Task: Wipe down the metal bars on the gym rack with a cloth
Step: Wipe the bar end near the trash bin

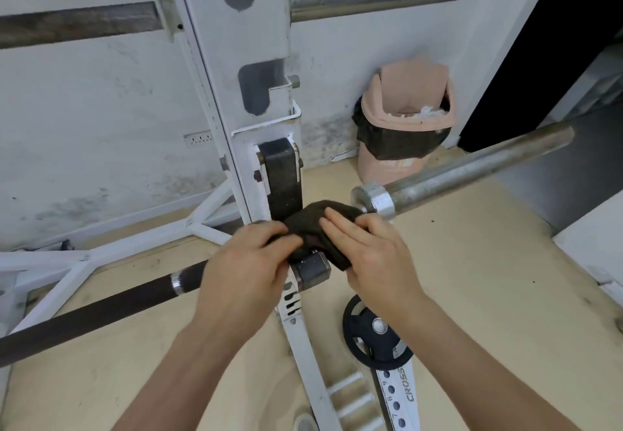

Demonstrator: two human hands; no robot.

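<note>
Pink bin [404, 120], black liner [371, 134], at back; black weight plate [374, 339] lower right.

dark brown cloth [313, 228] bunched over steel bar [472, 169] at white rack [236, 59].

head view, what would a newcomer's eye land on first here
Two bare hands at centre draw the eye first. The left hand grips a dark cloth and the right hand lies flat on it, just in front of the white rack upright. Next come the steel barbell slanting up to the right, and the pink bin by the wall behind it.
</note>
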